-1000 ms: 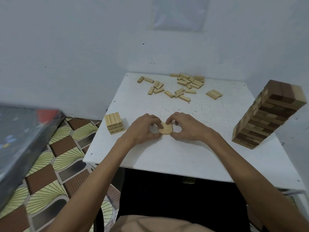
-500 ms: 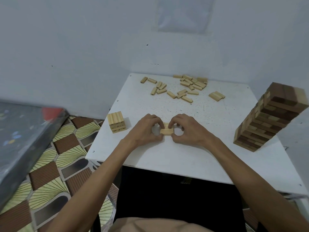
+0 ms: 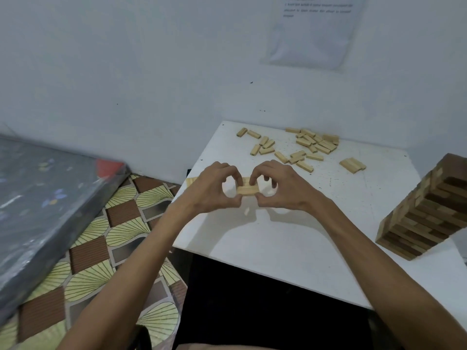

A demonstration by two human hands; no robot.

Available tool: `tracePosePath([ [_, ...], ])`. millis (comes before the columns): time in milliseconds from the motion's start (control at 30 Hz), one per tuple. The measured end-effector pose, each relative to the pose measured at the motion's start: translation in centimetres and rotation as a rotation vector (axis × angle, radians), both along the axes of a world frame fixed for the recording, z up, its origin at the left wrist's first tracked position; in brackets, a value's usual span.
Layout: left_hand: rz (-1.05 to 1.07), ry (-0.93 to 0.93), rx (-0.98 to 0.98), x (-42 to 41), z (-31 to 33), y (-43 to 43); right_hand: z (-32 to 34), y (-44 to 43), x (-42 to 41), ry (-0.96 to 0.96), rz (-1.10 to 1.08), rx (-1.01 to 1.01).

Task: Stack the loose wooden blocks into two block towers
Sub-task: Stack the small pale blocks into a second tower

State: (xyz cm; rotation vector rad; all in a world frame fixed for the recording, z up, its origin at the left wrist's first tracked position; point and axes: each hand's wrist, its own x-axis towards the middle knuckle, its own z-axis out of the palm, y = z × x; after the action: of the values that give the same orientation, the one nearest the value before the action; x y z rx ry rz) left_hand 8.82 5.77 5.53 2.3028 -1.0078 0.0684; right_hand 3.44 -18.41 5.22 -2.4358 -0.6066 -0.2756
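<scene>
While both hands meet at mid-table, head view: left hand point(image 3: 214, 188) and right hand point(image 3: 280, 188) pinch opposite ends of a small row of blocks point(image 3: 247, 189), thumbs on the near side, fingers curled over the far side. Row's long axis runs left–right; it seems clear of the table point(image 3: 278, 248), shadow beneath. Short stack point(image 3: 191, 182) peeks out just left of the left hand. Likely destination, left hand nearer. Tall tower point(image 3: 429, 213) well right; loose blocks point(image 3: 310, 147) far side.
</scene>
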Motion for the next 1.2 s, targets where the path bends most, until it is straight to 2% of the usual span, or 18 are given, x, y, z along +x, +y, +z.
tracePosePath([
  [267,0.079,-0.019,0.031,1.7,1.2,4.6,0.5,4.0,3.9,-0.010,0.072,-0.019],
  [600,0.151,0.029,0.037,2.8,0.8,9.8,1.1,8.8,6.8,0.077,0.146,-0.063],
  [1200,0.144,0.038,0.067,3.2,-0.1,10.6,0.3,9.7,7.3,0.137,0.141,-0.135],
])
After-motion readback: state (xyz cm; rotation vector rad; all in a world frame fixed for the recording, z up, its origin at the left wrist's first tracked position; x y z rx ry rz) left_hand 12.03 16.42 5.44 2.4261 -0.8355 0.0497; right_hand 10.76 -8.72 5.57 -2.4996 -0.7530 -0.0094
